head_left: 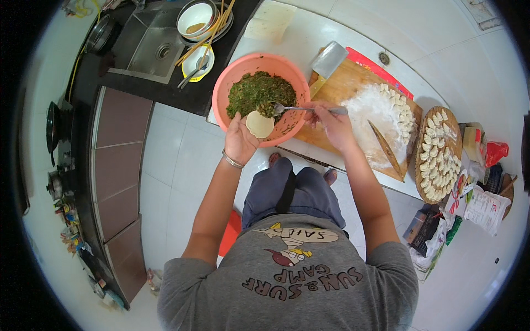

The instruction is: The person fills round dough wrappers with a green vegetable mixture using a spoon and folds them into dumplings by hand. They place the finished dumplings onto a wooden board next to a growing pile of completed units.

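My left hand, with a bangle at the wrist, holds a round dumpling wrapper over the near rim of a pink basin. Chopped green filling fills much of the basin. My right hand grips the handle of a metal spoon above the basin's right side. A lump of green filling sits at the spoon's bowl, just above the wrapper's far edge; whether it touches the wrapper I cannot tell.
Right of the basin lies a floured wooden board with a cleaver, a rolling pin and several dumplings. Farther right, a round tray carries many dumplings. At left are a sink, stacked bowls and chopsticks.
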Motion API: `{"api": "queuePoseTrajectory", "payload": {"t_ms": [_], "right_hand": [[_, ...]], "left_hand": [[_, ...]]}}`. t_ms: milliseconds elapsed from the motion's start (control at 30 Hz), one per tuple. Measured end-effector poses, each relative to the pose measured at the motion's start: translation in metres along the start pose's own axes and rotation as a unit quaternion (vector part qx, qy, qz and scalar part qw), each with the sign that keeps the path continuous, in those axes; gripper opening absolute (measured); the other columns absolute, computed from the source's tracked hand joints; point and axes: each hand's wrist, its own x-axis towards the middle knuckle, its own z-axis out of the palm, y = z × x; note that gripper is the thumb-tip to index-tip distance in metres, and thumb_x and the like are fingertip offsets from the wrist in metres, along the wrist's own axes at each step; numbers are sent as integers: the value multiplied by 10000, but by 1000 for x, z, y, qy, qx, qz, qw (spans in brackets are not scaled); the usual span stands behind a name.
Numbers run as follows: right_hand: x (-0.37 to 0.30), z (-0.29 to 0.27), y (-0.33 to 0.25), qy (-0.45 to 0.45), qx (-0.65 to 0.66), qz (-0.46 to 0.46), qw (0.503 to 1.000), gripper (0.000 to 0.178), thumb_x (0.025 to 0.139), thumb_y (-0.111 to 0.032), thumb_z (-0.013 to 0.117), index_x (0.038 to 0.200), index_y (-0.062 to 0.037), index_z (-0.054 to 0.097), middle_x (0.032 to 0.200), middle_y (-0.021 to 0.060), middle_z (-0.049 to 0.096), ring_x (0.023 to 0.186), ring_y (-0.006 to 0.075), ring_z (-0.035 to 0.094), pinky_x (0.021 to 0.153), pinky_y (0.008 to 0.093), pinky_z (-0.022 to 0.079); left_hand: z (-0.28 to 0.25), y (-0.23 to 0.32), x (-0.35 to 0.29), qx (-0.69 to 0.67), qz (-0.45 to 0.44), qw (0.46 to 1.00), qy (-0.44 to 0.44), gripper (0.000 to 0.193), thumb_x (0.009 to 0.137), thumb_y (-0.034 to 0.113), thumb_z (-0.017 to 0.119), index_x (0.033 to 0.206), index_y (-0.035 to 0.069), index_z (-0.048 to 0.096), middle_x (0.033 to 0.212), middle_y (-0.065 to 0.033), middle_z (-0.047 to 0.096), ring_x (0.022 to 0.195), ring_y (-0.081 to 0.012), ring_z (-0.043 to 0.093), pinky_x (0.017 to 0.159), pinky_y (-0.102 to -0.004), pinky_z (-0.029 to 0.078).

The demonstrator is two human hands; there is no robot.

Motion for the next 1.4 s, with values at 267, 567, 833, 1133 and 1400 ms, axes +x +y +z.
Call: {"api": "queuePoseTrajectory", "payload": {"t_ms": [267,567,833,1133,1400], "right_hand": [[-31,6,5,-120,-478,-348,797,377,760,-18,557,1131,-48,616,1003,68,616,877,275,605,725,342,495],[-44,3,26,-152,-564,-386,714,457,688,-108,629,1144,-91,611,1014,6,589,879,187,593,745,311,497],[-48,-4,23,-140,-459,-321,817,312,790,-83,615,1101,-70,639,1001,32,626,904,216,603,780,320,482],[-39,6,14,51,-63,-55,995,234,935,-53,477,1109,24,614,932,94,665,872,178,614,770,276,468],[-20,7,27,107,83,74,988,291,970,-154,439,1086,56,604,906,108,656,760,132,590,657,253,451]], "left_hand": [[41,3,-2,-9,-39,999,-6,662,973,476,228,1339,-66,331,1360,-172,432,1254,-294,425,1075,-428,309],[36,6,13,-23,-91,995,29,623,990,426,207,1342,-77,309,1328,-201,453,1231,-314,452,1049,-425,362],[26,8,24,-43,-113,991,59,553,993,387,232,1347,-28,327,1303,-196,476,1219,-309,464,1046,-465,358],[23,12,21,18,-104,994,17,580,990,418,223,1317,-32,390,1321,-166,476,1224,-301,460,1042,-449,357],[21,7,24,48,-72,996,-13,593,990,440,210,1277,-27,436,1269,-152,515,1188,-274,488,1009,-409,391]]}}
